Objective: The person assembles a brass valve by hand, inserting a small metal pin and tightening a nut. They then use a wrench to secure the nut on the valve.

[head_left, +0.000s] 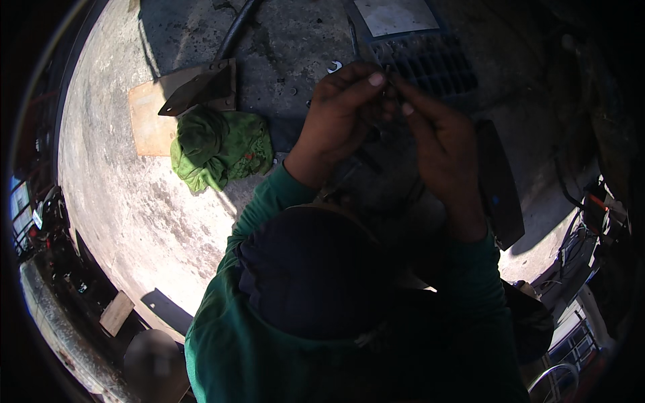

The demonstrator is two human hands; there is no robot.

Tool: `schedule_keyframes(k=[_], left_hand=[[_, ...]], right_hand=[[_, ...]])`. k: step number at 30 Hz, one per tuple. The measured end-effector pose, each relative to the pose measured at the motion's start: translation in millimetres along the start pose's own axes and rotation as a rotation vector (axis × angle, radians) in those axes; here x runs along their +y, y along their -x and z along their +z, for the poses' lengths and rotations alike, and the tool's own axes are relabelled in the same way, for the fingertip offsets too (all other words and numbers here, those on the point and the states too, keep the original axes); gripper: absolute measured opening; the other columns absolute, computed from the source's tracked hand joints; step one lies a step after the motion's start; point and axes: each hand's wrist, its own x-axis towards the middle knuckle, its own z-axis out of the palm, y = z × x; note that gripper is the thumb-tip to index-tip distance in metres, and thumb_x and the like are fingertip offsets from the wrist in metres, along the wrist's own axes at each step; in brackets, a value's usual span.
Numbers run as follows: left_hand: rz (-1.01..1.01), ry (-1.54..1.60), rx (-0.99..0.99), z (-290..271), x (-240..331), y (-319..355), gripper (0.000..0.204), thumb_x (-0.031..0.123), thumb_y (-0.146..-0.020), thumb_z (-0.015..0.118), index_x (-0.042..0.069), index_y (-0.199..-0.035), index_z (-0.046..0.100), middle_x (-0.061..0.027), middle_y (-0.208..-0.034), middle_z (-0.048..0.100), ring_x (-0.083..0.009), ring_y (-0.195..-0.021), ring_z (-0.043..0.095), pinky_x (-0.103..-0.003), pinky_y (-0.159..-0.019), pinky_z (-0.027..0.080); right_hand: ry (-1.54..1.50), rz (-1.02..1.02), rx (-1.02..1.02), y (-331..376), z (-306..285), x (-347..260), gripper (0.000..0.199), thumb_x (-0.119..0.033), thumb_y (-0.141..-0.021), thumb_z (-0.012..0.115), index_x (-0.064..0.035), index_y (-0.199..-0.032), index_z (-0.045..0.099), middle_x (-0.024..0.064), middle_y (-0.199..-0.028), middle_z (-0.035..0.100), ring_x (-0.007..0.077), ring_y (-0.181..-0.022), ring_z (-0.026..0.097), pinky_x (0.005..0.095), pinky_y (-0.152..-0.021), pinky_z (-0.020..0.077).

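My left hand (336, 117) and my right hand (445, 138) are raised close together, with fingertips nearly meeting. Each has its thumb and fingers pinched together around something small and dark, too shadowed to name. An open-ended wrench (334, 66) shows its bright jaw just beyond my left knuckles; the rest is hidden. Left of that hand, a small ring-shaped metal piece (293, 91) lies on the concrete floor. A crumpled green cloth (232, 144) rests further left, beside my left forearm.
A compartmented tray (430, 67) with a pale sheet (396, 15) lies beyond my hands. Left are a brown board (146, 111), a dark metal plate (201, 87) and a dark bar (236, 28). A dark panel (500, 181) stands right of my right forearm.
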Motion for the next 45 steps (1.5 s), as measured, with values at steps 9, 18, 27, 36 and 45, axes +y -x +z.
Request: schedule_keyframes(k=[9,18,27,36,45], left_hand=[[-0.145,0.122,-0.046,5.4,1.0,1.9,0.02,0.025,-0.101,0.059,0.005,-0.103,0.059,-0.002,-0.082,0.055,-0.0129,-0.069,0.05,-0.029,-0.062,0.042],[-0.233,0.21,-0.029,6.7,-1.5,5.0,0.023,0.03,-0.102,0.058,0.007,-0.107,0.061,0.0019,-0.081,0.051,-0.0095,-0.067,0.043,-0.027,-0.062,0.039],[-0.275,0.36,-0.118,2.3,-5.8,5.5,0.026,0.029,-0.104,0.055,0.006,-0.113,0.063,0.0026,-0.086,0.052,-0.0092,-0.074,0.046,-0.026,-0.065,0.041],[-0.168,0.343,-0.071,10.4,-14.6,6.1,0.027,0.03,-0.105,0.056,0.004,-0.113,0.062,0.0012,-0.09,0.056,-0.0108,-0.079,0.051,-0.027,-0.07,0.044],[-0.11,0.339,-0.067,11.6,-15.8,6.4,0.027,0.029,-0.106,0.056,0.003,-0.111,0.062,-0.0003,-0.091,0.058,-0.0119,-0.08,0.054,-0.028,-0.071,0.045]], right_hand=[[0.08,0.068,-0.124,0.1,-15.8,-8.2,0.031,-0.007,-0.101,0.057,-0.0044,-0.129,0.07,0.0181,-0.104,0.075,0.0234,-0.092,0.074,0.0319,-0.079,0.0559],[0.126,0.05,-0.119,-0.3,-16.2,-8.7,0.031,-0.007,-0.101,0.056,-0.0026,-0.129,0.069,0.0199,-0.104,0.075,0.0248,-0.091,0.076,0.033,-0.078,0.0577],[0.12,-0.022,-0.085,1.6,-10.3,-5.4,0.033,-0.004,-0.101,0.052,-0.0027,-0.129,0.069,0.0199,-0.104,0.074,0.0283,-0.092,0.076,0.0348,-0.079,0.0584],[0.162,-0.07,-0.058,0.5,-8.4,2.4,0.034,-0.004,-0.1,0.052,-0.0043,-0.13,0.069,0.0201,-0.1,0.073,0.0308,-0.089,0.074,0.0359,-0.076,0.057],[0.062,-0.043,-0.052,0.9,-3.9,0.8,0.035,-0.001,-0.1,0.052,-0.0034,-0.13,0.069,0.0175,-0.097,0.074,0.0245,-0.086,0.076,0.0321,-0.075,0.058]])
